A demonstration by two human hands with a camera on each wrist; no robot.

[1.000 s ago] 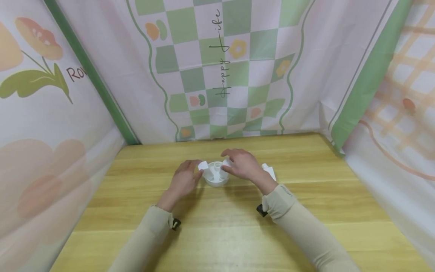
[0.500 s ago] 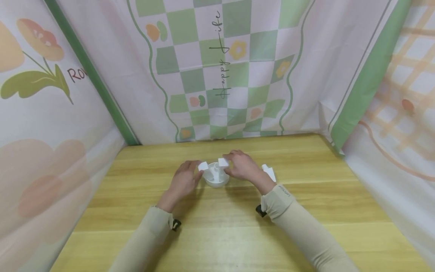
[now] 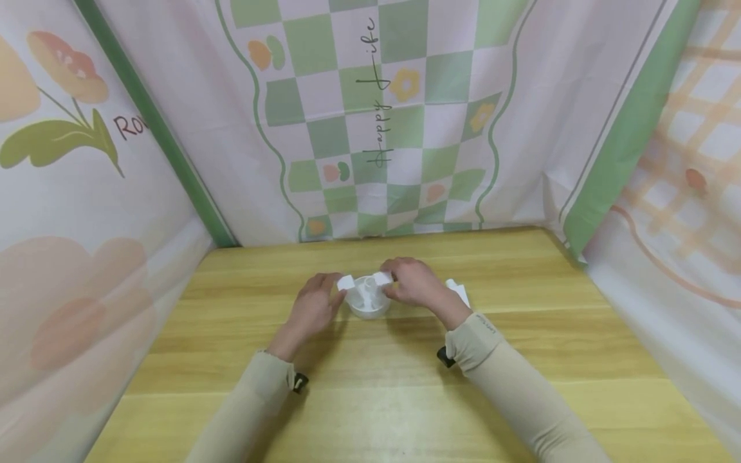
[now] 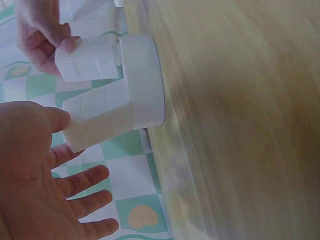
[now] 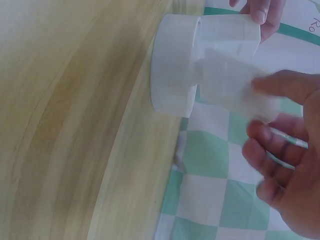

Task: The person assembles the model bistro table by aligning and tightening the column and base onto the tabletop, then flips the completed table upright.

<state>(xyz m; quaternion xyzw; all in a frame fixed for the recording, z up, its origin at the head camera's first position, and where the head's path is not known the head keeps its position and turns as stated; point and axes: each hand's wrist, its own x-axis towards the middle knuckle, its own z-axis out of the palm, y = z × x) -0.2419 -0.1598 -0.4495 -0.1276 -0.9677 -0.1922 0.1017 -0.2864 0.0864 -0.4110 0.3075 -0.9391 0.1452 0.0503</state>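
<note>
A shallow round white base (image 3: 368,313) with inner dividers sits on the table between both hands. My left hand (image 3: 313,305) pinches the outer end of a white blocky piece (image 4: 97,114) between thumb and index finger. That piece slants up out of the base, and the other fingers spread away from it. With thumb and fingertips my right hand (image 3: 414,281) pinches a second white blocky piece (image 5: 232,85). Its lower end meets the opposite side of the base's rim, and the right fingers look blurred. The inside of the base is partly hidden by the pieces.
Another white piece (image 3: 458,293) with a narrow end lies on the wooden table (image 3: 370,399), just beyond the right wrist. Printed cloth hangs at the table's back edge (image 3: 382,186) and along both sides.
My right hand has turned its white piece: the square end came into view half a second ago and now sits slightly lower and tilted. The left hand and the base stay nearly still.
</note>
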